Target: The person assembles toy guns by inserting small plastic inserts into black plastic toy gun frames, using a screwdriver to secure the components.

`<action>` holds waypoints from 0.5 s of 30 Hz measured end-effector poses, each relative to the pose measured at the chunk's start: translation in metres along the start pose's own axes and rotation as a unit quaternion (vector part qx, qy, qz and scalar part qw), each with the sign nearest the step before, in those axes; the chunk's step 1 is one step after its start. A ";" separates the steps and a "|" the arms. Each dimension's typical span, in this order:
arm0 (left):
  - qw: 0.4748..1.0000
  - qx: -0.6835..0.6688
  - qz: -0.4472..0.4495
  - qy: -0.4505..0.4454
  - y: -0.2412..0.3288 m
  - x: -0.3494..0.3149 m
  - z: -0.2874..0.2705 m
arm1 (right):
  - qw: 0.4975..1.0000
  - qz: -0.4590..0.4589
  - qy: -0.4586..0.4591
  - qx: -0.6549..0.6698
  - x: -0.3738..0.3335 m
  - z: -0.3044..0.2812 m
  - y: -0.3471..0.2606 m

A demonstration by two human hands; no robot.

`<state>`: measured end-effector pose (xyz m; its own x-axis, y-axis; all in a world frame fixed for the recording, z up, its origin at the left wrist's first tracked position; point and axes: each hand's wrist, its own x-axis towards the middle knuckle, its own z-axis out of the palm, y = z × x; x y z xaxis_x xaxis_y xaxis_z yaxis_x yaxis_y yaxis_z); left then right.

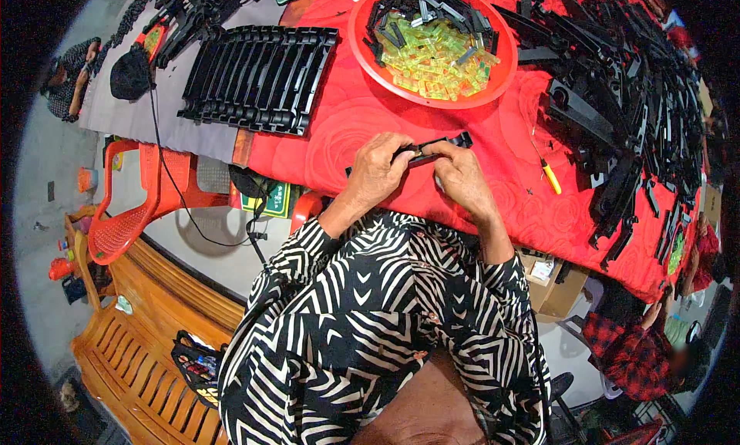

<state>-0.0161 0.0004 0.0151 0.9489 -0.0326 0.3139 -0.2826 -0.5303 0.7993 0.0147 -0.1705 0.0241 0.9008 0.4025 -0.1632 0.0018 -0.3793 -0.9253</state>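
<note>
My left hand (376, 169) and my right hand (461, 176) are close together above the near part of the red cloth. Between them they grip a long, narrow black plastic part (460, 140), tilted slightly up to the right. Fingers of both hands press near its middle and cover much of it; a small yellowish bit seems to show there. Just beyond stands a red basin (509, 52) with many translucent yellow-green pieces (435, 63) and small black and grey pieces along its far side.
A row of similar black parts (258, 79) lies left of the basin. Right of it spreads a big heap of loose black parts (609, 106). A yellow-handled thin tool (550, 176) rests near my right hand. A red plastic chair (116, 233) and wooden bench (146, 352) stand left. Other people sit nearby.
</note>
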 end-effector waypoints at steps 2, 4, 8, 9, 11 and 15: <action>1.000 -0.012 -0.020 0.000 0.000 0.002 -0.004 | 0.999 0.029 -0.033 0.014 0.004 -0.003 -0.007; 0.994 -0.054 -0.093 -0.038 0.001 0.006 -0.006 | 0.999 0.025 -0.027 0.018 0.004 -0.002 -0.006; 0.993 -0.066 -0.095 -0.039 -0.002 0.008 -0.006 | 0.992 0.081 -0.022 0.091 0.003 0.000 -0.003; 0.991 -0.066 -0.106 -0.049 0.001 0.009 -0.007 | 0.992 0.082 -0.023 0.091 0.003 0.000 -0.002; 0.989 -0.069 -0.119 -0.060 0.004 0.010 -0.007 | 0.996 0.043 -0.023 0.073 0.000 -0.001 0.002; 0.996 -0.053 -0.061 -0.047 -0.001 0.008 -0.006 | 0.991 -0.032 -0.010 -0.129 -0.005 -0.001 -0.008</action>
<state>-0.0092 0.0059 0.0194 0.9847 -0.0550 0.1654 -0.1725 -0.4424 0.8801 0.0102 -0.1705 0.0325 0.8861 0.4486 -0.1165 0.1718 -0.5514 -0.8164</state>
